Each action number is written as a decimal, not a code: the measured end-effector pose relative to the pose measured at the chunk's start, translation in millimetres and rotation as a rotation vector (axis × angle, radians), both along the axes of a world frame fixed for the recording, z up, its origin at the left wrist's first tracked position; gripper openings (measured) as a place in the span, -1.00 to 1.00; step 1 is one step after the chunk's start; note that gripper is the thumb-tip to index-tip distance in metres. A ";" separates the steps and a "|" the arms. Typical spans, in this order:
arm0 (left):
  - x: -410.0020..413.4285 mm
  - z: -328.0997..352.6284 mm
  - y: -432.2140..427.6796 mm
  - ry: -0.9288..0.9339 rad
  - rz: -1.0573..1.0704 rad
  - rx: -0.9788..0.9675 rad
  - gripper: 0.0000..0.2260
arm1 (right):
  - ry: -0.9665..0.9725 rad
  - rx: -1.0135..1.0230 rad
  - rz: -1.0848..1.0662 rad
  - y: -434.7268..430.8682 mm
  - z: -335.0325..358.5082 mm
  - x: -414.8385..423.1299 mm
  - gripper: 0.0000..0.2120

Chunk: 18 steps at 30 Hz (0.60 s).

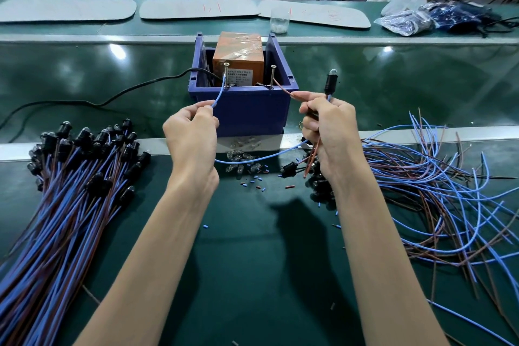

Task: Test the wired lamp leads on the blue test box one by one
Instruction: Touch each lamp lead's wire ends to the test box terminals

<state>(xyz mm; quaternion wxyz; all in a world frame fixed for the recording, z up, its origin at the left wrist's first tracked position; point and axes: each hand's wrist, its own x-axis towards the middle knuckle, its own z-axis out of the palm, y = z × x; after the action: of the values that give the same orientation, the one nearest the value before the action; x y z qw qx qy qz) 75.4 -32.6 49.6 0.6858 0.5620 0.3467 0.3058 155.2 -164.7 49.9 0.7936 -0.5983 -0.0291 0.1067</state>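
The blue test box [247,112] stands on the green bench with an orange block [238,56] inside and two upright screws, a left screw [225,73] and a right screw [272,76], at its front rim. My left hand [193,132] pinches a blue lead [219,95] whose tip touches the left screw. My right hand [325,126] pinches a brown lead [283,90] that reaches toward the right screw, and it also grips the black lamp holder [330,83] with its bulb pointing up. The bulb looks unlit.
A bundle of wired lamps [70,182] lies at the left, a loose tangle of blue and brown leads [438,194] at the right. Small glass bulbs [241,163] and wire scraps lie in front of the box. A black cable [112,95] runs left from the box.
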 end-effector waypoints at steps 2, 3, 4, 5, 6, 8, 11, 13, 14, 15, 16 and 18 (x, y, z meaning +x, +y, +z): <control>0.1 -0.1 -1.0 0.001 -0.002 0.003 -0.79 | -0.002 0.001 0.000 -0.2 0.0 0.4 -0.70; 0.1 0.0 -1.6 0.001 -0.003 0.006 -0.79 | -0.002 0.004 0.000 -0.4 0.1 0.5 -0.70; 0.1 0.0 -2.4 0.001 -0.003 0.008 -0.78 | -0.002 0.007 0.000 -0.5 0.1 0.6 -0.69; 0.1 0.2 -3.0 0.001 -0.004 0.010 -0.78 | -0.002 0.010 -0.001 -0.4 0.0 0.7 -0.69; 0.2 0.3 -3.6 -0.001 -0.003 0.009 -0.78 | -0.001 0.015 -0.003 -0.4 -0.1 0.6 -0.69; 0.7 0.5 -4.7 -0.005 -0.002 0.005 -0.79 | 0.003 0.032 -0.011 -0.1 -0.2 1.0 -0.68; 0.9 1.2 -5.5 0.001 -0.004 0.002 -0.80 | 0.006 0.040 -0.013 0.5 0.4 1.3 -0.69; 0.5 1.4 -5.5 0.000 -0.003 0.001 -0.80 | 0.005 0.031 -0.014 0.7 0.3 1.3 -0.69; 0.3 1.4 -5.4 0.002 -0.002 0.004 -0.79 | 0.004 0.029 -0.015 0.8 0.1 1.2 -0.69; 0.1 1.4 -5.2 0.006 -0.002 0.007 -0.79 | 0.003 0.029 -0.015 1.0 0.0 1.1 -0.69; 0.1 1.3 -5.1 0.010 -0.001 0.010 -0.79 | 0.002 0.030 -0.014 1.2 -0.1 1.3 -0.69; 0.1 1.1 -5.2 0.014 -0.001 0.010 -0.79 | -0.001 0.028 -0.013 1.0 0.1 1.7 -0.69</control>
<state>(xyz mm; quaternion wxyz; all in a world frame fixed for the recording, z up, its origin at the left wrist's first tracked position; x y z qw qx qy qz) 75.5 -37.7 50.7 0.6807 0.5678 0.3497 0.3032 156.9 -163.7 50.0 0.8027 -0.5871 -0.0269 0.1009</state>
